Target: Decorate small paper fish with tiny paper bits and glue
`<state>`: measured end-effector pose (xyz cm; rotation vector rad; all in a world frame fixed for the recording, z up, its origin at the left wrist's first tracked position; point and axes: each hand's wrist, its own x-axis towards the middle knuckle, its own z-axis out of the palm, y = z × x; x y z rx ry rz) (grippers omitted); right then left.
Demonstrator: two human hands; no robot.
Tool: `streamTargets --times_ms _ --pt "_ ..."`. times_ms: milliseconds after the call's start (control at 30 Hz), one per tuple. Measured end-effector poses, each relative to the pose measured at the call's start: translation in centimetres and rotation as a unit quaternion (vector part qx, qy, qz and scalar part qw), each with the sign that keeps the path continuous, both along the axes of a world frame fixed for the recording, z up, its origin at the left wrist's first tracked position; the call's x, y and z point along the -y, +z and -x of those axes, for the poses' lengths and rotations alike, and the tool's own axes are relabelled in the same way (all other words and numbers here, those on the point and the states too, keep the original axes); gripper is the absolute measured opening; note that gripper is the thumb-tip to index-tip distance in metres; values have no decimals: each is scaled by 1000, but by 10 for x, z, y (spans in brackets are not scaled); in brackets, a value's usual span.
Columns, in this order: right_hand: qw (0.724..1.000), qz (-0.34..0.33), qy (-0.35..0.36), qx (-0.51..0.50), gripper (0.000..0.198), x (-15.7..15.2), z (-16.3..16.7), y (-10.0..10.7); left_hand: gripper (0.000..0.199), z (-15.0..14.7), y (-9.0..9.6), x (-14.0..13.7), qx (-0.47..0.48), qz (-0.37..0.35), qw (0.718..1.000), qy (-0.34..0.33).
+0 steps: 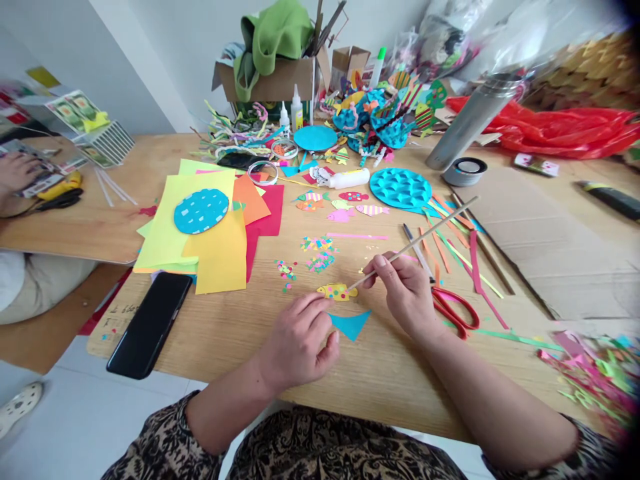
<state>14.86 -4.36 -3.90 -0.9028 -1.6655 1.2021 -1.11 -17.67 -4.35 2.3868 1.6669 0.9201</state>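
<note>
A thin wooden stick is pinched in my right hand, slanting up to the right. Its lower tip meets the tail end of a small yellow paper fish with coloured dots, which lies flat on the table. Bent fingers of my left hand press on the near left edge of that fish. Just below it is a blue paper scrap. Small round paper dots and a pile of paper confetti lie beyond. Red-handled scissors rest beside my right wrist.
Several finished paper fish lie behind, near a white glue bottle and a blue textured disc. Coloured paper sheets and a black phone are left. Cardboard and a steel flask stand right. Another person's hand shows far left.
</note>
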Motion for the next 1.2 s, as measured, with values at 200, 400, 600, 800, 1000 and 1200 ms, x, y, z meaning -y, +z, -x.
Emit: streamTargets --times_ms 200,400,600,800,1000,1200 --pt "1000 -8 12 -10 36 6 -1 0 7 2 1 -3 118 5 991 59" --pt "997 -21 63 -27 32 22 0 4 9 5 -3 -7 243 60 963 95" --pt "994 -63 94 -3 34 29 0 1 14 6 -5 -9 284 78 953 76" --pt "993 -72 95 20 36 32 0 0 9 5 -7 -10 307 78 946 73" --pt "993 -70 96 19 37 34 1 3 5 4 -8 -11 321 75 941 75" --pt "994 -68 81 -19 30 29 1 6 5 10 -6 -12 322 88 937 102"
